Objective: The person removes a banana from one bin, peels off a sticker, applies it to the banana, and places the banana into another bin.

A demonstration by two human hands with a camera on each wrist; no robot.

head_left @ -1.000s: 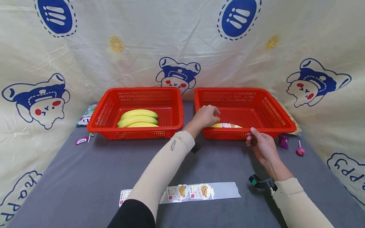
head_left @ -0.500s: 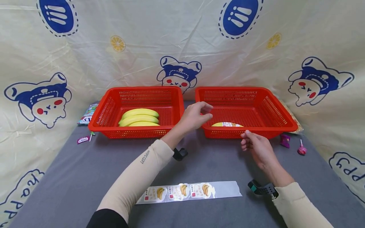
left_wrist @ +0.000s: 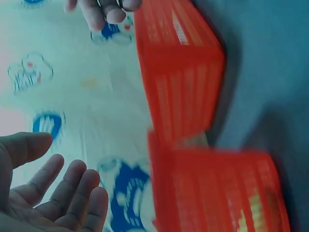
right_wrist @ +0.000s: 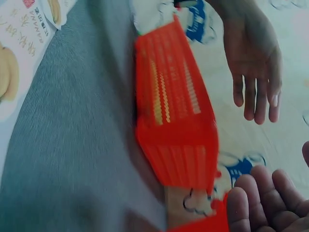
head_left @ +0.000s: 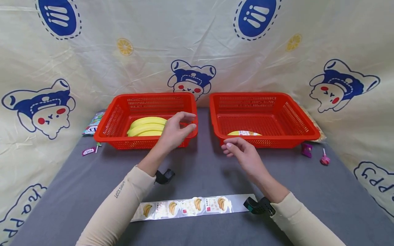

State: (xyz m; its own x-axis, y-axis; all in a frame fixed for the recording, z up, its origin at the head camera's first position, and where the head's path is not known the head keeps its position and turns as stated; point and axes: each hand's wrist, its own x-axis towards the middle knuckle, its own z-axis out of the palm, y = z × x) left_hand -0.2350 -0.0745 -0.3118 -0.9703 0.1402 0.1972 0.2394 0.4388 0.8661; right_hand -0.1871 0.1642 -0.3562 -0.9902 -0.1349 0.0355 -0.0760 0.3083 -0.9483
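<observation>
Yellow bananas [head_left: 144, 129], part-hidden, 2 hands [head_left: 176, 131] [head_left: 244, 155] (1 overlapping)

Red latticed plastic basket [head_left: 144, 144] toward surface's left edge, matching red latticed plastic basket [head_left: 267, 142] toward right edge. Plain yellow curved bananas [head_left: 145, 130]. Flat white label strip [head_left: 194, 207], yellow banana prints. Plain grey cloth surface [head_left: 197, 177]. Cream sheet backdrop [head_left: 246, 68], navy-and-red cartoon prints, orange slices.

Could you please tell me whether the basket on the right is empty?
Not empty: a labelled banana shows inside the right basket, by its near wall.
</observation>
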